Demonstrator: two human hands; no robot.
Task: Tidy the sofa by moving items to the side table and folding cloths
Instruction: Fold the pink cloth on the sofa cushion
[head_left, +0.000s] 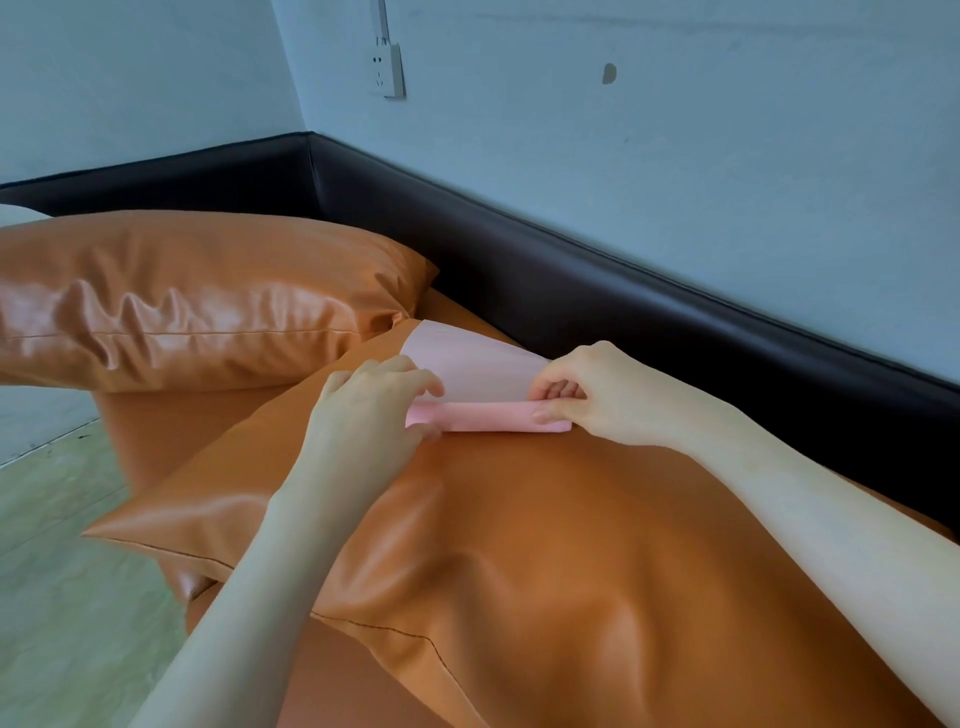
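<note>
Both hands pinch a soft pink cloth (488, 415) atop a tan leather cushion (519, 519); left hand (374, 410) and right hand (587, 395) grasp opposite ends; its rolled fold runs left-right between them.

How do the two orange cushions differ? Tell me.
The near cushion lies flat under the pink cloth and both hands; the far cushion is bare and untouched. The near cushion looks smoother; the far cushion is deeply wrinkled along its front. Both are glossy orange with seamed edges.
</note>
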